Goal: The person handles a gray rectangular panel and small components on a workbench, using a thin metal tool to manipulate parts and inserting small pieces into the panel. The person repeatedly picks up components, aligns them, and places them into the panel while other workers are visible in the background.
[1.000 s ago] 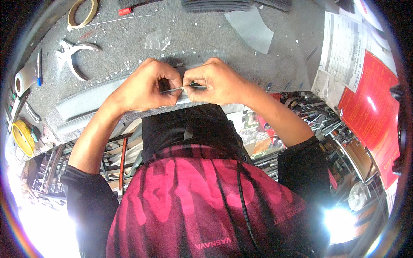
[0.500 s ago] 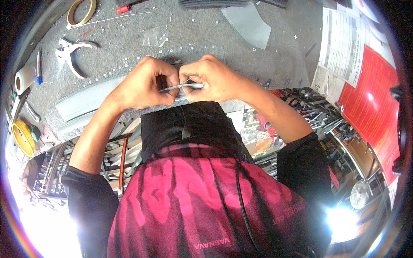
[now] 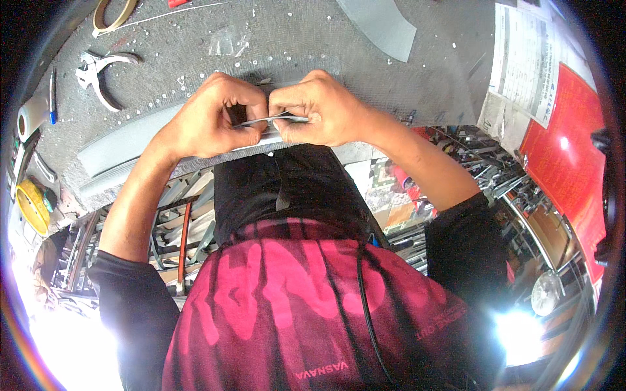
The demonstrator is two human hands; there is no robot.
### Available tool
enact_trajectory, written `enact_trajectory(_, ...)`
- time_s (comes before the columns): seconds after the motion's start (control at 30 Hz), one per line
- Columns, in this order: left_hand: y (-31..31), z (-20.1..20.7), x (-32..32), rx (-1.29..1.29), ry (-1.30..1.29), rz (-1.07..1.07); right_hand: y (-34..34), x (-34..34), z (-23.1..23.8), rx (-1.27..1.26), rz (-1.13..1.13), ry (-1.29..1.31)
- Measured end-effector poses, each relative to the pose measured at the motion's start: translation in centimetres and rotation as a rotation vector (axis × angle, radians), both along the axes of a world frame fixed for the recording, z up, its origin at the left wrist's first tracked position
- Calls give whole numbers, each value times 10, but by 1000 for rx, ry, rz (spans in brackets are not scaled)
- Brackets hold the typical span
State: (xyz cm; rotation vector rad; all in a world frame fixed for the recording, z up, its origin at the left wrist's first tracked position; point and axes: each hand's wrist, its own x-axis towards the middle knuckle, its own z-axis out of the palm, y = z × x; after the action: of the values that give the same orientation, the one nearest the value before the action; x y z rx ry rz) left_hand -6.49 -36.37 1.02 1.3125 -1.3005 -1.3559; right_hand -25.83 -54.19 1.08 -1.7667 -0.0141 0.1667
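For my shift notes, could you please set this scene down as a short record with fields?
Left hand: pinching the left end of a thin metal strip
Right hand: pinching the strip's right end, close to the left hand
Under the hands: long grey curved piece along the bench edge
Bench: grey, speckled with small white bits
Far left: pliers, tape roll, yellow tape measure
Right: papers, red sheet

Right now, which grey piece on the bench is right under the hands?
The long curved grey strip, running from the bench's left edge to beneath the left hand and right hand. The other grey sheet piece lies apart, farther up the bench.
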Motion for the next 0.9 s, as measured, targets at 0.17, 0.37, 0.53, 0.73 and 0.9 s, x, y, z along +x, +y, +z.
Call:
enact_trajectory(0.17, 2, -2, -4, -51, -86, 17, 3, 0, -7, -57, -12, -86)
enact_trajectory(0.37, 8, 8, -7, -17, -217, 93, 8, -5, 2, -171, -125, -108)
enact_trajectory(0.53, 12, 19, -14, -5, -372, 140, 8, -5, 3, -206, -93, -83)
enact_trajectory(0.73, 21, 27, -24, -132, -576, 30, 13, -12, -3, -357, -18, -174)
enact_trajectory(0.9, 33, 25, -35, -143, -631, 71, 15, -14, 12, -471, 43, -156)
